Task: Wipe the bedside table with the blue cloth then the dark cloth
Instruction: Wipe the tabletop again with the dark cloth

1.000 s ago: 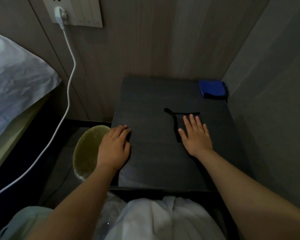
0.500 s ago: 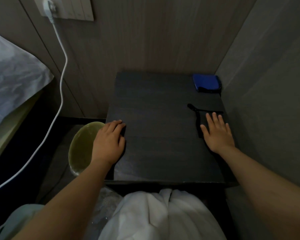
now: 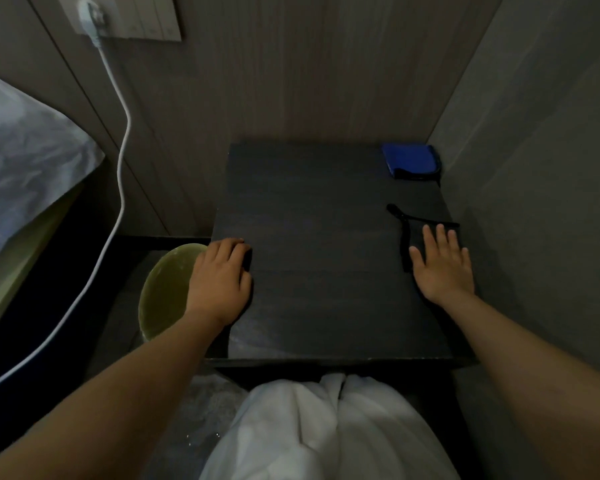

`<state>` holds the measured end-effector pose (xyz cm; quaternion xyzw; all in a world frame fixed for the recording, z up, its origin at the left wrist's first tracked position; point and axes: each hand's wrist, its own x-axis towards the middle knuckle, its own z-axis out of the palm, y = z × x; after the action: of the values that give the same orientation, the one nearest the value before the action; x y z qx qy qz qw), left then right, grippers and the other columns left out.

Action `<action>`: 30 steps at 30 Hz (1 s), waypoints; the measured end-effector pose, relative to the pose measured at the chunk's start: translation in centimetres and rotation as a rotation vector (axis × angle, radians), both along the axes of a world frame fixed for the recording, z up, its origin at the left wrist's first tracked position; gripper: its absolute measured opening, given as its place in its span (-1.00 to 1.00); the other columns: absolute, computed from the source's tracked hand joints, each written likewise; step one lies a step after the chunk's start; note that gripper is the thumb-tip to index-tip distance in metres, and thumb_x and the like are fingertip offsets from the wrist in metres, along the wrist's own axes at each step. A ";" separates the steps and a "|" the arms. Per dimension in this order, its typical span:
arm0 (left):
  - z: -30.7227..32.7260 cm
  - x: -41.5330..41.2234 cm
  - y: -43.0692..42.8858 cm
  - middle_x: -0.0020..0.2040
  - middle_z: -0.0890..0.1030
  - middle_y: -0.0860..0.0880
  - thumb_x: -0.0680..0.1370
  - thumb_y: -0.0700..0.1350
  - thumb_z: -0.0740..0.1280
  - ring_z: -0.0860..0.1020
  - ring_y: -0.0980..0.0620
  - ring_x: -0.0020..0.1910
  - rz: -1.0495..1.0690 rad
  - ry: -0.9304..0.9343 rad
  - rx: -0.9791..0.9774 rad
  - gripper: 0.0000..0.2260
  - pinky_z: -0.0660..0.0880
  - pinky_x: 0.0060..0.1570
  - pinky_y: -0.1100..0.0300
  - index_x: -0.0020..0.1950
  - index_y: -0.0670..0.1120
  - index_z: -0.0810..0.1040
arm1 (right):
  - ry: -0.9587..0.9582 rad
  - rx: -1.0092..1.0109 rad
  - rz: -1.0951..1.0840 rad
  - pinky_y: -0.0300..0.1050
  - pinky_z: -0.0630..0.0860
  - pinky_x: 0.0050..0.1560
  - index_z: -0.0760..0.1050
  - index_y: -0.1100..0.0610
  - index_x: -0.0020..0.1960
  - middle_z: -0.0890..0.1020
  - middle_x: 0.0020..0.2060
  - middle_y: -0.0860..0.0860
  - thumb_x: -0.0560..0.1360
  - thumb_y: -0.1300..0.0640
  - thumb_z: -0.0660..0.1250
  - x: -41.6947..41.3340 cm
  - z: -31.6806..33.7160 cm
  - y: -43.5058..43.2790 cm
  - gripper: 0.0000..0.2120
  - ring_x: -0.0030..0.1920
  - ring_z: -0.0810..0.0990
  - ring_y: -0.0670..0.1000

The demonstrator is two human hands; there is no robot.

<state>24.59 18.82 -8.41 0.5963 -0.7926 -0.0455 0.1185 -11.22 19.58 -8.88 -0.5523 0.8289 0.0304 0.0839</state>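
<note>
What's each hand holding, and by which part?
Nothing gripped. Right hand lies flat on the dark cloth; left hand rests on the table's left edge.

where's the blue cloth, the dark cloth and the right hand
blue cloth (image 3: 407, 161), head view, middle of its top face
dark cloth (image 3: 415, 237), head view, flat part inside its left hem
right hand (image 3: 442, 268), head view, back of the hand

The left forearm and the right forearm, both bare, reach forward from the lower corners of the view. The left hand lies palm down, its fingers close together and lightly bent at the tips. The right hand lies flat, palm down, fingers straight and a little spread, thumb out to the left. The two hands are well apart, roughly level with each other
</note>
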 end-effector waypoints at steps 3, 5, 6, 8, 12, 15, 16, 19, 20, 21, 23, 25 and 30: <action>0.4 0.0 -1.2 0.25 0.45 -0.18 0.47 -0.09 0.23 0.42 -0.20 0.19 0.010 -0.002 -0.039 -0.65 0.37 0.14 -0.06 0.23 -0.17 0.44 | 0.003 -0.017 0.016 0.05 -0.18 0.53 -0.18 0.01 0.57 -0.16 0.56 0.01 0.62 -0.17 -0.19 0.0 -0.1 0.0 -0.43 0.55 -0.20 0.03; 0.6 -0.2 -2.3 0.31 0.41 -0.21 0.49 -0.14 0.27 0.39 -0.22 0.24 0.028 0.029 -0.070 -0.63 0.35 0.18 -0.09 0.29 -0.17 0.40 | -0.006 -0.021 0.014 0.05 -0.18 0.53 -0.18 0.01 0.57 -0.16 0.56 0.01 0.62 -0.17 -0.18 0.1 -0.1 0.0 -0.42 0.55 -0.21 0.03; 0.5 -0.4 -2.9 0.32 0.40 -0.22 0.51 -0.14 0.26 0.38 -0.23 0.26 0.043 0.051 -0.072 -0.64 0.34 0.20 -0.11 0.30 -0.17 0.40 | -0.001 -0.020 0.012 0.04 -0.18 0.53 -0.18 0.01 0.57 -0.16 0.56 0.01 0.62 -0.17 -0.19 0.1 -0.1 0.1 -0.42 0.55 -0.21 0.02; 0.3 -0.4 -4.0 0.33 0.40 -0.22 0.55 -0.11 0.24 0.36 -0.23 0.29 0.083 0.083 -0.052 -0.66 0.32 0.23 -0.12 0.30 -0.18 0.39 | 0.013 -0.023 0.021 0.03 -0.19 0.53 -0.19 0.01 0.56 -0.17 0.56 0.01 0.62 -0.17 -0.19 0.0 -0.2 0.0 -0.42 0.55 -0.22 0.02; -0.3 -0.7 -6.9 0.35 0.40 -0.22 0.53 -0.05 0.17 0.35 -0.24 0.31 0.082 0.122 -0.019 -0.61 0.28 0.27 -0.14 0.30 -0.20 0.40 | 0.011 -0.038 0.038 0.02 -0.20 0.52 -0.18 0.01 0.57 -0.16 0.56 0.02 0.62 -0.16 -0.18 -0.3 -0.3 0.1 -0.42 0.55 -0.21 0.02; -0.6 -1.3 -8.7 0.34 0.41 -0.23 0.49 -0.07 0.16 0.35 -0.24 0.31 0.064 0.162 -0.004 -0.58 0.27 0.29 -0.10 0.30 -0.22 0.41 | 0.024 -0.040 0.049 0.02 -0.19 0.52 -0.19 0.01 0.57 -0.16 0.56 0.03 0.62 -0.15 -0.17 -0.4 -0.4 0.1 -0.42 0.55 -0.20 0.03; -0.7 -1.4 -9.0 0.33 0.43 -0.24 0.48 -0.07 0.16 0.36 -0.25 0.30 0.057 0.175 -0.010 -0.58 0.28 0.28 -0.09 0.29 -0.23 0.43 | 0.029 -0.041 0.055 0.02 -0.19 0.52 -0.19 0.02 0.57 -0.16 0.56 0.03 0.62 -0.15 -0.16 -0.5 -0.4 0.1 -0.42 0.55 -0.20 0.03; -1.0 -1.4 -9.2 0.27 0.47 -0.25 0.47 -0.08 0.15 0.40 -0.25 0.25 0.044 0.213 -0.047 -0.59 0.32 0.26 -0.08 0.23 -0.25 0.47 | 0.031 -0.030 0.070 0.01 -0.18 0.53 -0.19 0.02 0.57 -0.16 0.56 0.03 0.62 -0.16 -0.17 -0.7 -0.4 0.2 -0.42 0.55 -0.20 0.02; -1.0 -1.3 -9.2 0.26 0.48 -0.25 0.47 -0.09 0.15 0.40 -0.25 0.24 0.045 0.220 -0.054 -0.60 0.33 0.25 -0.08 0.23 -0.25 0.48 | 0.027 -0.032 0.071 0.01 -0.18 0.53 -0.18 0.02 0.57 -0.15 0.56 0.03 0.62 -0.16 -0.16 -0.8 -0.4 0.3 -0.42 0.55 -0.20 0.02; -1.1 -1.3 -9.1 0.26 0.48 -0.25 0.47 -0.10 0.15 0.40 -0.25 0.24 0.046 0.224 -0.060 -0.61 0.33 0.25 -0.08 0.22 -0.25 0.48 | 0.024 -0.038 0.067 0.01 -0.18 0.52 -0.17 0.02 0.57 -0.14 0.56 0.03 0.62 -0.15 -0.16 -0.8 -0.5 0.4 -0.42 0.55 -0.19 0.02; -1.0 -1.4 -9.1 0.26 0.48 -0.25 0.47 -0.11 0.16 0.39 -0.25 0.24 0.048 0.226 -0.060 -0.62 0.33 0.25 -0.08 0.23 -0.24 0.48 | 0.021 -0.057 0.043 0.01 -0.17 0.53 -0.15 0.02 0.57 -0.12 0.57 0.03 0.62 -0.15 -0.14 -0.6 -0.6 0.8 -0.42 0.56 -0.18 0.02; -1.0 -1.4 -9.2 0.27 0.47 -0.25 0.48 -0.11 0.17 0.39 -0.25 0.25 0.045 0.226 -0.054 -0.62 0.33 0.25 -0.09 0.24 -0.24 0.47 | 0.023 -0.072 0.019 0.01 -0.17 0.53 -0.14 0.01 0.57 -0.11 0.57 0.03 0.62 -0.15 -0.13 -0.3 -0.7 1.7 -0.43 0.56 -0.17 0.02; -1.0 -1.4 -9.1 0.28 0.47 -0.24 0.47 -0.09 0.16 0.39 -0.25 0.25 0.047 0.222 -0.053 -0.60 0.32 0.24 -0.07 0.24 -0.24 0.47 | 0.024 -0.098 -0.003 0.01 -0.16 0.53 -0.11 0.02 0.57 -0.09 0.57 0.03 0.62 -0.13 -0.10 0.0 -0.7 4.1 -0.43 0.56 -0.15 0.02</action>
<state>23.21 9.69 -9.42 0.6029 -0.7612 -0.0875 0.2223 -11.19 23.65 -9.61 -0.5540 0.8312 -0.0037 0.0467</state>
